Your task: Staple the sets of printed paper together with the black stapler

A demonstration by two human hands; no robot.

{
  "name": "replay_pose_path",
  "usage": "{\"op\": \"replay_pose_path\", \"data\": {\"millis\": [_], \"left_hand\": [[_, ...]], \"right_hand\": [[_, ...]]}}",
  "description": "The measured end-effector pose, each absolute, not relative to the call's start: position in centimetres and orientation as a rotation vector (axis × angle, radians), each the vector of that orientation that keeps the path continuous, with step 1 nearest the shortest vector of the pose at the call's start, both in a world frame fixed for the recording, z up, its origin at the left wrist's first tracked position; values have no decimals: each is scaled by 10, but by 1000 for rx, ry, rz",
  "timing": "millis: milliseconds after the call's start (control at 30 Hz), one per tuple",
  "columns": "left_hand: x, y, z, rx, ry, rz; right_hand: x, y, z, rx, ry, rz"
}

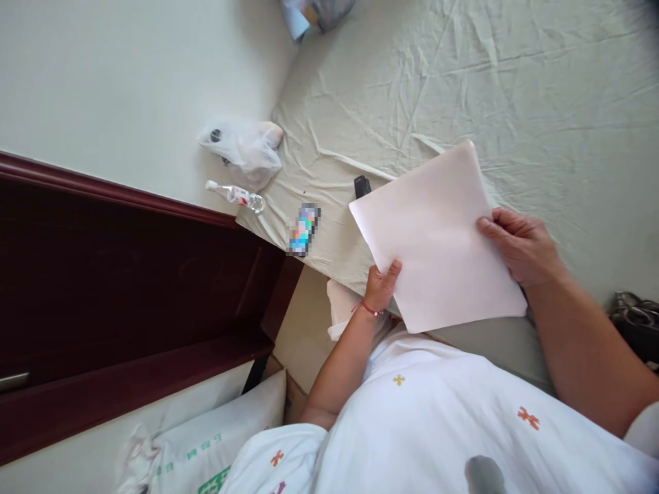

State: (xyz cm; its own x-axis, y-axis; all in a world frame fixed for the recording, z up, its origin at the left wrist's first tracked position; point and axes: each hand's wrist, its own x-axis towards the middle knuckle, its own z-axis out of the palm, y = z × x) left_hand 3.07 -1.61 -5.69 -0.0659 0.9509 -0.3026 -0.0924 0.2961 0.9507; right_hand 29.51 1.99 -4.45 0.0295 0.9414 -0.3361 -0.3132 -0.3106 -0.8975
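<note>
A stack of white paper (pixel 437 240) is held up over my lap, tilted, its sheets lying nearly flush. My left hand (pixel 382 285) grips the stack's lower left edge, thumb on top and the other fingers hidden beneath. On the right edge my right hand (pixel 522 243) is closed, its thumb pressed on the top sheet and fingers curled at the side. Just past the upper left edge of the paper lies a small black object (pixel 362 186), partly covered, perhaps a stapler. The paper looks blank.
A phone (pixel 304 230) lies on the pale bedsheet (pixel 381 82) near its edge. Left of it are a plastic bottle (pixel 237 196) and a white plastic bag (pixel 247 147). A dark red wooden panel (pixel 128 274) stands at left, with a printed sack (pixel 221 425) below.
</note>
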Motion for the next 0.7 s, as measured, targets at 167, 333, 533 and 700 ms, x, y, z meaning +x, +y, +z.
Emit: {"op": "replay_pose_path", "data": {"millis": [167, 333, 533, 700], "left_hand": [[30, -16, -57, 884, 1346, 1028], [33, -15, -55, 915, 1333, 1049], [35, -15, -55, 883, 1345, 1040], [32, -14, -58, 872, 1392, 1086]], "right_hand": [[296, 20, -48, -1237, -747, 1537], [296, 19, -41, -1170, -735, 1569], [296, 16, -39, -1156, -747, 1694], [296, 16, -41, -1142, -734, 1661]]}}
